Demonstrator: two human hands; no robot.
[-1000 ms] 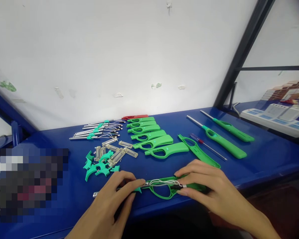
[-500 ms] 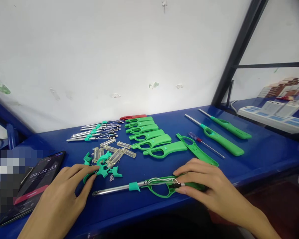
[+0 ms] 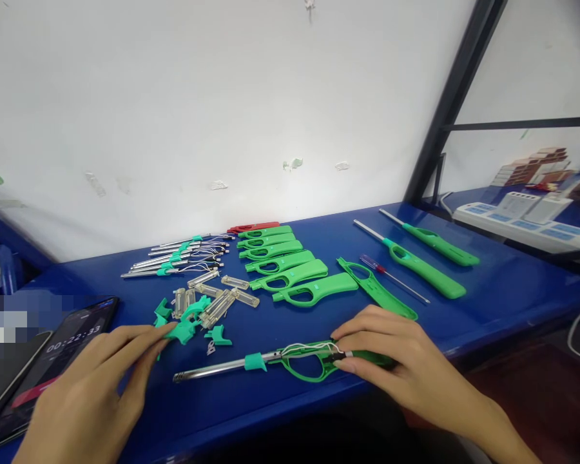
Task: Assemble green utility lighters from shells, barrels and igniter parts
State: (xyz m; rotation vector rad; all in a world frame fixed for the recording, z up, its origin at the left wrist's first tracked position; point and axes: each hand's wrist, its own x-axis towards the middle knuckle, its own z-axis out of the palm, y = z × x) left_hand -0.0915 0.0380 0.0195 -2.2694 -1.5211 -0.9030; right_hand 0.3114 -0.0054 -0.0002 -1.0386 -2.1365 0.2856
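Observation:
My left hand (image 3: 101,380) pinches a small teal plastic piece (image 3: 182,330) at the edge of a pile of similar pieces. At the table's front, my right hand (image 3: 391,348) has its fingers closed on an open green lighter shell (image 3: 304,377). A metal tube (image 3: 212,370) with a teal collar (image 3: 255,362) points left out of that shell, and white wires run along its inside. Clear small tanks (image 3: 217,308) lie behind the teal pieces. My right fingers partly cover the black part and the shell's handle.
Metal tubes with wires (image 3: 174,258) lie at the back left, beside a row of green shells (image 3: 319,290) and a red one (image 3: 254,227). Rightward are a screwdriver (image 3: 396,280), a loose shell half (image 3: 379,293) and two long lighters (image 3: 425,270). A phone (image 3: 72,341) lies left.
My left hand has closed on a teal piece and drawn it slightly left, out of the pile. The right hand keeps its hold on the shell. The view has shifted a little.

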